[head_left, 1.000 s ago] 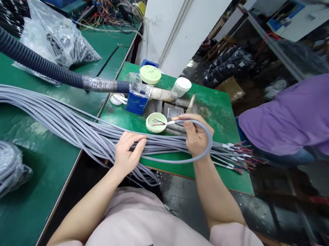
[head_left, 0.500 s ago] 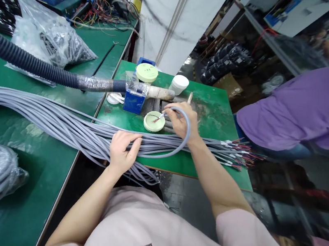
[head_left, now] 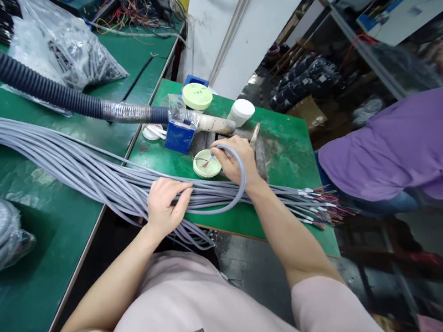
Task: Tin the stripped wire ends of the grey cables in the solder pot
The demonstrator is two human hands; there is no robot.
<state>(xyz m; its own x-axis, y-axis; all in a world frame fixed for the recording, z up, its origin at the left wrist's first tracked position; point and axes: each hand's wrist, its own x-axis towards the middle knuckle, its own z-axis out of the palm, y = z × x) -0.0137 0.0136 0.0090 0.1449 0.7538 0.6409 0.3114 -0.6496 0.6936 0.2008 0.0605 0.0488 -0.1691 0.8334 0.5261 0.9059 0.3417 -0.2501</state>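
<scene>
My right hand [head_left: 238, 159] is closed round one grey cable [head_left: 242, 176], just behind its stripped end. The cable loops back over my wrist towards the bundle. Its thin bare wires [head_left: 205, 163] reach into a shallow pale-green round container [head_left: 207, 172]. Resting on the large bundle of grey cables [head_left: 111, 186], my left hand [head_left: 167, 202] has its thumb apart from its stretched fingers. The bundle's far ends, with red and dark wires [head_left: 329, 208], fan out at the right side of the green table.
A ribbed hose [head_left: 46, 95] ends above the small table [head_left: 286, 150], near a blue box [head_left: 179, 137], a pale-green lid [head_left: 197, 96] and a white jar [head_left: 241, 111]. A brush-like handle [head_left: 256, 132] lies beyond my right hand. A person in purple [head_left: 408, 150] is at the right.
My right hand has moved slightly left with the cable, bringing its bare wires further over the pale-green container. My left hand has stayed on the bundle.
</scene>
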